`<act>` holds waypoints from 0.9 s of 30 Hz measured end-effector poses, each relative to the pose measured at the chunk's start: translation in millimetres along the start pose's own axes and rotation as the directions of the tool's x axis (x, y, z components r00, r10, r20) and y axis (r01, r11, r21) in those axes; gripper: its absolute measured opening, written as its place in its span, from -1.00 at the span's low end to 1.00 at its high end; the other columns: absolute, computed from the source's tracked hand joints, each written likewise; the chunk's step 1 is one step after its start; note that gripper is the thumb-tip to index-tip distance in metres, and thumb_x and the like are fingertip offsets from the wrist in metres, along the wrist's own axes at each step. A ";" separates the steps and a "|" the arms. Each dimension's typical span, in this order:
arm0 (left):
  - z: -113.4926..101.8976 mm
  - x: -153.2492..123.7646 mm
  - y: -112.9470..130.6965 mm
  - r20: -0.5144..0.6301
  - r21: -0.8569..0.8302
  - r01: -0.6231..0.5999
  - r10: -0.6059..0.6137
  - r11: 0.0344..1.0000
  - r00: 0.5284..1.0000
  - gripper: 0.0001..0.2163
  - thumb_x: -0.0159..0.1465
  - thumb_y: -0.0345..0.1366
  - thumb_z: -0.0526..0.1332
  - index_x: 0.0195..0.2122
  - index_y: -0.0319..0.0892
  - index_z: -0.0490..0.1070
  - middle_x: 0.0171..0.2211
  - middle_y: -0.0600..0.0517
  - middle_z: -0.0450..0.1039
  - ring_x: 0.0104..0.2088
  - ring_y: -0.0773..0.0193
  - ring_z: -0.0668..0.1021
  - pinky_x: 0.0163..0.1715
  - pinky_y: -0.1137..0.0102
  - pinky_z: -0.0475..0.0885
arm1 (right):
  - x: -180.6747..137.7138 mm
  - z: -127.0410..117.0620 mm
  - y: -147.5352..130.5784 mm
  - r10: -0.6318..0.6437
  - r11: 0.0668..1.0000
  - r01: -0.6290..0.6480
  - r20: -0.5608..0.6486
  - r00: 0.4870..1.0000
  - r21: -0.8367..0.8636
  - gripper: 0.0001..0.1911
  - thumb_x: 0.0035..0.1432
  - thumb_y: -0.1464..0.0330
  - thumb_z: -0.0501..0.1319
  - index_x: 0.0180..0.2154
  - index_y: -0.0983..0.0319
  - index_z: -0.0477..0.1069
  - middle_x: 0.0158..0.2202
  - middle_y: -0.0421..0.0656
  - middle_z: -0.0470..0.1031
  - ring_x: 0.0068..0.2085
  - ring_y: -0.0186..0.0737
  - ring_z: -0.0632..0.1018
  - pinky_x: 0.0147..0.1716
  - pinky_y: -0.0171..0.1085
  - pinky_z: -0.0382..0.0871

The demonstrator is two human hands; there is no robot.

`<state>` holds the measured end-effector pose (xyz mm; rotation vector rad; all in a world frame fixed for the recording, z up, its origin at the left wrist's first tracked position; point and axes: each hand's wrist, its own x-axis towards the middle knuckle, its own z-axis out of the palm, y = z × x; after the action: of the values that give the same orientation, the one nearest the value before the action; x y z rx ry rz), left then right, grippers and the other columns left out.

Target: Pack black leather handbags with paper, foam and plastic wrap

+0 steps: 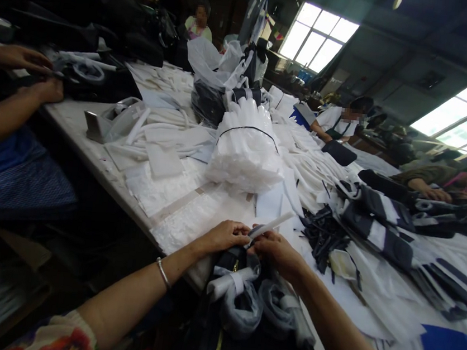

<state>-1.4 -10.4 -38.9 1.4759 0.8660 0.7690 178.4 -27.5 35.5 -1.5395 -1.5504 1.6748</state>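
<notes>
My left hand [226, 235] and my right hand [276, 253] meet at the table's near edge, both pinched on a narrow white strip [272, 224] that sticks up to the right. Below them a black handbag [240, 338] rests against me, its handles wrapped in white paper and clear plastic [240, 296]. A thin bracelet [163, 272] circles my left wrist.
A long white table [71, 117] carries a tied bundle of white sheets [247, 148], loose white strips, black strips [323, 236] and black-and-white bag parts [383, 226]. A co-worker's arms [19, 89] work at the left; other people sit at the far side and back.
</notes>
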 end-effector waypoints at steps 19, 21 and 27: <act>11.9 37.5 48.4 0.037 0.517 -0.036 0.020 0.855 0.999 -0.66 0.13 -0.29 0.27 -0.04 -0.13 0.48 -0.17 -0.02 0.57 -0.14 0.09 0.56 -0.03 0.28 0.37 | -31.7 -60.8 22.0 -0.296 0.798 -0.038 -0.446 0.845 -0.601 -0.36 0.06 0.32 0.30 0.19 0.25 0.29 -0.01 0.01 0.54 -0.20 -0.12 0.61 -0.16 -0.17 0.45; 15.8 39.1 48.9 0.046 0.537 -0.049 0.029 0.842 0.999 -0.68 0.13 -0.32 0.27 -0.06 -0.13 0.49 -0.15 -0.03 0.57 -0.14 0.08 0.56 -0.03 0.29 0.37 | -38.6 -56.2 6.5 -0.515 0.662 0.002 -0.452 0.728 -0.750 -0.30 0.10 0.37 0.27 0.27 0.23 0.17 0.13 0.05 0.40 -0.05 -0.05 0.54 -0.01 -0.09 0.37; 24.5 32.9 47.2 -0.043 0.481 -0.045 0.075 0.875 0.996 -0.52 0.14 -0.39 0.26 0.13 -0.18 0.35 0.00 -0.11 0.50 -0.02 0.07 0.52 0.07 0.26 0.33 | -46.6 -47.9 -31.8 -0.592 0.139 0.065 -0.031 0.805 -0.988 -0.77 0.22 0.47 0.16 -0.13 0.22 0.54 -0.07 0.06 0.52 -0.06 0.05 0.44 -0.08 -0.08 0.24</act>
<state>40.1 4.6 5.4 1.9337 1.1173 0.6731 223.1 -35.1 94.0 -1.5730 -2.5805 -0.2108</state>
